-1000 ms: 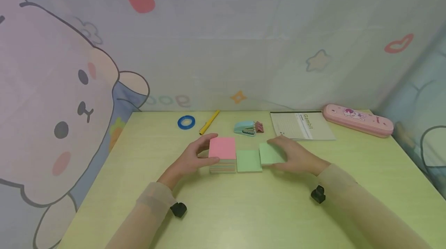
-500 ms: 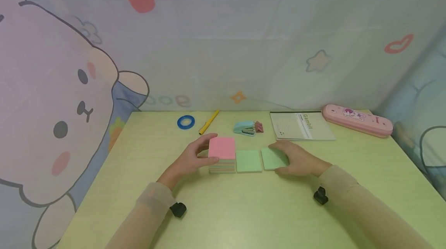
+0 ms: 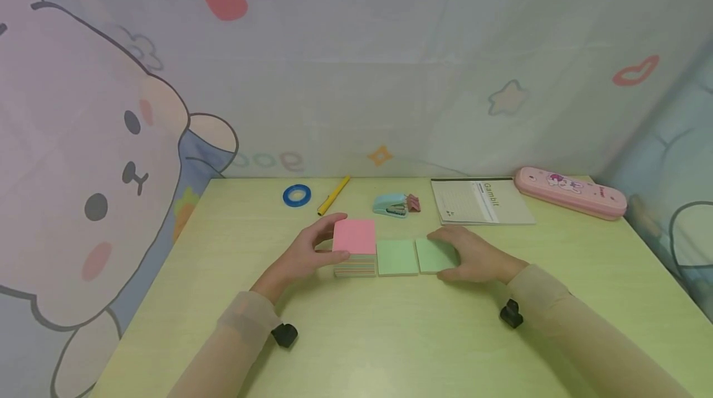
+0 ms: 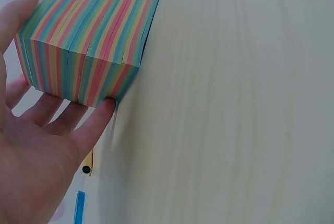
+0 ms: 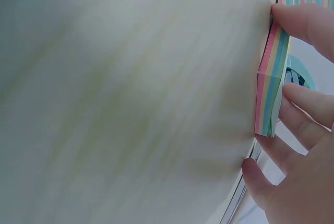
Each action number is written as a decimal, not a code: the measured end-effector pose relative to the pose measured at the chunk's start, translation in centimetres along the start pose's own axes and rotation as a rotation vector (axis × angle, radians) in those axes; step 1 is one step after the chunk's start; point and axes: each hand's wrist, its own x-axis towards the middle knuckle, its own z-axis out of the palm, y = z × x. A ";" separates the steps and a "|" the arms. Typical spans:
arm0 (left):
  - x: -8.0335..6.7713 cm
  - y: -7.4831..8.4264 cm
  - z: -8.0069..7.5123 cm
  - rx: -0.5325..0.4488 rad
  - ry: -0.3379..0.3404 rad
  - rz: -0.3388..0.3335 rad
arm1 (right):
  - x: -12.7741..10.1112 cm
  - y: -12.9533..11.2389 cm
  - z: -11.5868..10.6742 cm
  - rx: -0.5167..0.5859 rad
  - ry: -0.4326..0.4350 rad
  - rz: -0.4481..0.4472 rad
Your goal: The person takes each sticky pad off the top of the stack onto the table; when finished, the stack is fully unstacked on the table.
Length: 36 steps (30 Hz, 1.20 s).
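Observation:
A tall stack of sticky notes (image 3: 354, 237), pink on top, stands on the table. My left hand (image 3: 303, 255) grips it from the left, thumb on the near side and fingers behind. In the left wrist view the striped sides of the stack (image 4: 86, 41) face the camera. Right beside it lies a thin sticky note pad with a green top (image 3: 397, 257). Another green-topped sticky note pad (image 3: 436, 254) lies to the right of that one, a narrow gap between them. My right hand (image 3: 476, 255) holds this pad by its near and far edges; its layered side (image 5: 267, 101) shows in the right wrist view.
Along the back of the table (image 3: 356, 336) lie a blue tape roll (image 3: 297, 195), a yellow pen (image 3: 334, 195), a mint stapler (image 3: 391, 205) with a reddish clip (image 3: 413, 203), a notebook (image 3: 481, 201) and a pink pencil case (image 3: 570, 194). A printed cloth (image 3: 356, 76) hangs behind.
The right hand has brought its green-topped pad down beside the middle pad; it was slightly raised and against that pad's edge before. Left hand and tall stack have stayed put.

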 end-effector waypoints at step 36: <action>-0.1 -0.2 -0.2 -0.029 -0.012 0.042 | 8.4 -10.1 2.0 0.140 0.087 -0.135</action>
